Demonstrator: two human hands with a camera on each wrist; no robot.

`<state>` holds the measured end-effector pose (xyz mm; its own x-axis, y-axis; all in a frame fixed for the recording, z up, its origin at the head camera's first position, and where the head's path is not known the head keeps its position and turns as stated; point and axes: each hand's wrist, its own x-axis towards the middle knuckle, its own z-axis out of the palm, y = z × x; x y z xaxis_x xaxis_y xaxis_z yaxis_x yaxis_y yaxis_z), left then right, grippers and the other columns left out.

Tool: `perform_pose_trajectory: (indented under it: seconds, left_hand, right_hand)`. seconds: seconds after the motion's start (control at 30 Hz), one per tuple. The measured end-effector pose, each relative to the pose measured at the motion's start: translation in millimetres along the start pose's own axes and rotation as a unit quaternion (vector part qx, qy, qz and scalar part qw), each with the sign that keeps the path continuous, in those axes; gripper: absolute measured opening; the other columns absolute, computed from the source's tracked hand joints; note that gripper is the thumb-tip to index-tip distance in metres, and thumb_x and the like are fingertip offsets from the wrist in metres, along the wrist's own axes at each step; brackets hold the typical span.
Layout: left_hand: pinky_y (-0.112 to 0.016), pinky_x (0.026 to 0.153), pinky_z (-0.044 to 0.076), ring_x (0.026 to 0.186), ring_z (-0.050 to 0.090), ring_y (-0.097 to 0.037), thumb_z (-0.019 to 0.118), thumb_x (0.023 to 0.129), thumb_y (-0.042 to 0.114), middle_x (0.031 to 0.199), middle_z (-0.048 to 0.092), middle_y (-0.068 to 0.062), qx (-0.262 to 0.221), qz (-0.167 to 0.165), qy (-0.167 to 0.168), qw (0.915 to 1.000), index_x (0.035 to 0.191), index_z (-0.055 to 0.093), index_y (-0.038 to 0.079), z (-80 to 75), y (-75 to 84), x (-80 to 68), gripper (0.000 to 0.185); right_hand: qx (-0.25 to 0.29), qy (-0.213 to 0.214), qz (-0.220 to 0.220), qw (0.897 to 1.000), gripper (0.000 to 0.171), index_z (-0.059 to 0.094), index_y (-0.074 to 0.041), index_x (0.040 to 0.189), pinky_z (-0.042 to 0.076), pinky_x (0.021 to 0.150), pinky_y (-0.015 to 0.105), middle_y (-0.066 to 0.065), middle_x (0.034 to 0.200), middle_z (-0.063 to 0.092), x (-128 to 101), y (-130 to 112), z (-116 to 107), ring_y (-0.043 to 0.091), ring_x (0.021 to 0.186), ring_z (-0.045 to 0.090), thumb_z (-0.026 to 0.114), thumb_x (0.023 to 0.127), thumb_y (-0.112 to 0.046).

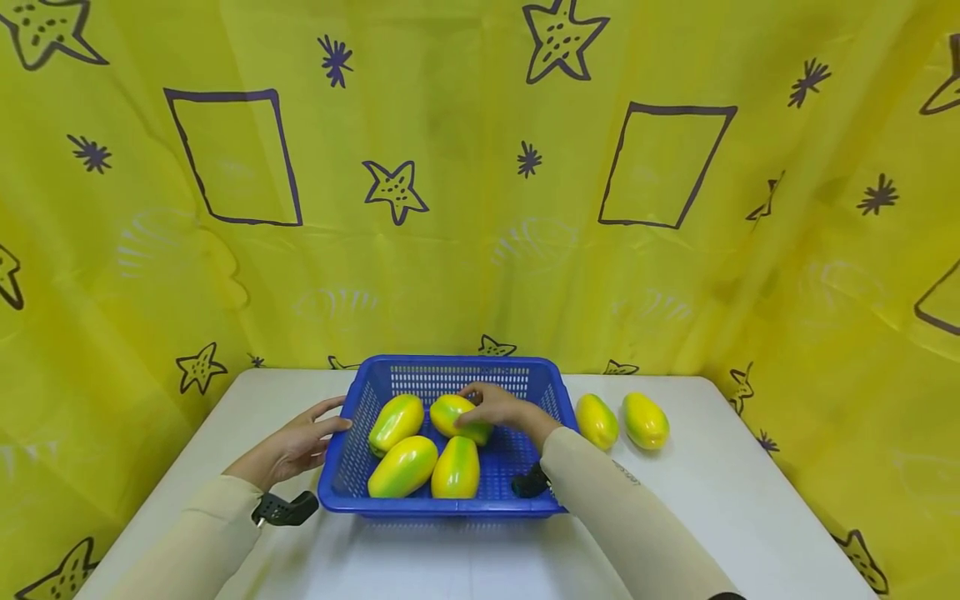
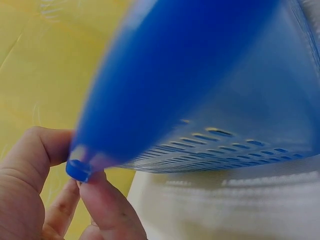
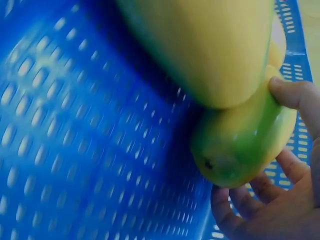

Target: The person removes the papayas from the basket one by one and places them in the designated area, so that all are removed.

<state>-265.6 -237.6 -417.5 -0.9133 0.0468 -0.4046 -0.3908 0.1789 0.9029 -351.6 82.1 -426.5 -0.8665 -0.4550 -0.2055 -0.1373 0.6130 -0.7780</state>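
A blue plastic basket (image 1: 442,506) with slotted walls stands on the white table, holding several yellow-green papayas. My left hand (image 1: 296,446) grips the basket's left rim; in the left wrist view its thumb and fingers (image 2: 107,205) pinch the rim's edge from both sides. Inside the basket, my right hand (image 1: 491,406) holds the back right papaya (image 1: 450,412). The right wrist view shows the thumb on top of this papaya (image 3: 245,135) and the other fingers curled beneath it. Another papaya (image 1: 455,468) lies against it, nearer the front. Two more papayas, front left (image 1: 403,467) and back left (image 1: 396,422), lie beside these.
Right of the basket, two papayas, one nearer (image 1: 597,422) and one farther right (image 1: 646,421), lie on the white table (image 1: 720,500). A yellow curtain (image 1: 450,275) with drawn stars and frames hangs behind the table and along both sides.
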Motion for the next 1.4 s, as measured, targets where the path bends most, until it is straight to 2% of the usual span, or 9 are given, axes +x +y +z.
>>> perform_pose_trajectory:
  seconds: [0.33, 0.63, 0.93, 1.13, 1.4]
  left_hand:
    - [-0.026, 0.075, 0.058, 0.089, 0.066, -0.019, 0.066, 0.094, 0.025, 0.123, 0.061, -0.015, 0.002, -0.002, -0.002, 1.0000, 0.158, 0.015, 0.016, -0.2, 0.6, -0.1, 0.082]
    - [-0.029, 0.078, 0.059, 0.091, 0.067, -0.021, 0.065, 0.094, 0.023, 0.130, 0.056, -0.019, 0.000, -0.006, -0.003, 1.0000, 0.158, 0.014, 0.016, 0.6, 0.7, 0.0, 0.082]
    - [-0.029, 0.079, 0.059, 0.093, 0.066, -0.022, 0.065, 0.094, 0.022, 0.132, 0.055, -0.021, -0.002, -0.008, -0.006, 0.9999, 0.158, 0.015, 0.015, -0.6, 2.0, -0.1, 0.082]
    - [-0.032, 0.080, 0.059, 0.092, 0.067, -0.021, 0.067, 0.093, 0.024, 0.134, 0.053, -0.022, -0.003, -0.009, -0.003, 0.9999, 0.158, 0.014, 0.016, -0.8, 2.0, -0.8, 0.084]
    - [-0.032, 0.080, 0.059, 0.092, 0.067, -0.021, 0.066, 0.094, 0.023, 0.135, 0.052, -0.022, -0.009, -0.009, -0.008, 0.9999, 0.159, 0.012, 0.017, -0.8, 1.6, -0.4, 0.085]
  right_hand:
    - [-0.027, 0.012, 0.018, 0.999, 0.060, 0.058, -0.009, 0.129, 0.052, 0.096, 0.044, 0.013, 0.121, 0.062, -8.7, 1.5, -11.3, 0.025, 0.104, 0.059, 0.081, 0.078, -0.031]
    - [-0.026, 0.004, 0.036, 0.999, 0.068, 0.053, -0.010, 0.138, 0.054, 0.095, 0.045, 0.015, 0.133, 0.057, -17.0, 1.9, -23.5, 0.027, 0.111, 0.058, 0.079, 0.080, -0.033]
    - [0.065, -0.021, 0.088, 0.994, 0.067, 0.050, -0.009, 0.142, 0.052, 0.095, 0.054, 0.014, 0.138, 0.051, -20.0, 5.2, -37.1, 0.032, 0.120, 0.054, 0.074, 0.083, -0.032]
    - [0.080, -0.030, 0.105, 0.991, 0.071, 0.047, -0.009, 0.144, 0.051, 0.096, 0.056, 0.016, 0.140, 0.048, -24.0, 6.8, -44.6, 0.039, 0.125, 0.051, 0.074, 0.083, -0.033]
    - [0.113, -0.053, 0.119, 0.985, 0.074, 0.038, -0.004, 0.148, 0.052, 0.095, 0.053, 0.021, 0.144, 0.043, -32.2, 2.9, -57.5, 0.045, 0.131, 0.045, 0.069, 0.087, -0.032]
